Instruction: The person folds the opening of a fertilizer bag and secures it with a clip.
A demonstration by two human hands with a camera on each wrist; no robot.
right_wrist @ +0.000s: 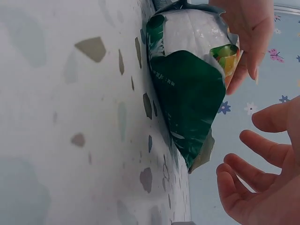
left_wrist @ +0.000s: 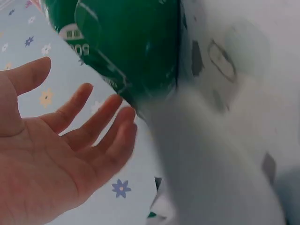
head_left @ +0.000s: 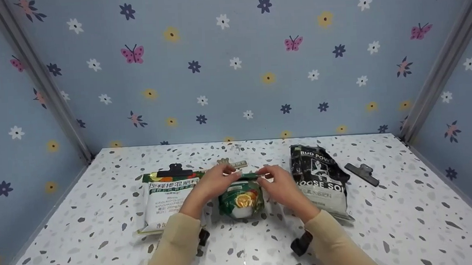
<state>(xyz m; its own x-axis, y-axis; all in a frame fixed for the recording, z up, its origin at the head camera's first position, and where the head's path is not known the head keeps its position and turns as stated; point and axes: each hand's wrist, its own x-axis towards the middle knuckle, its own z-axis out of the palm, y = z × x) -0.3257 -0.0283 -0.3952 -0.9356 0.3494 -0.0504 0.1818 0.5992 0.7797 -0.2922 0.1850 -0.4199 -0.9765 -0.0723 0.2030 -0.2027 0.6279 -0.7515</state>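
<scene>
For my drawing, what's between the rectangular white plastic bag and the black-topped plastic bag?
Head view: a rounded green plastic bag, left hand and right hand at its top, flat gold clip behind.

Left grip (head_left: 213, 183) opposite right grip (head_left: 281, 183), fingers (left_wrist: 93, 123) loosely bent

The place looks like a small work booth (head_left: 254, 95). A blue back wall (head_left: 231, 36) printed with flowers (head_left: 223, 21) and butterflies (head_left: 133, 54) stands at 12 o'clock, matching side walls (head_left: 12, 104) at 9 and 3 o'clock, grey posts (head_left: 42, 82) in the corners at 10 and 2 o'clock, all enclosing a white speckled counter (head_left: 394, 225).
</scene>
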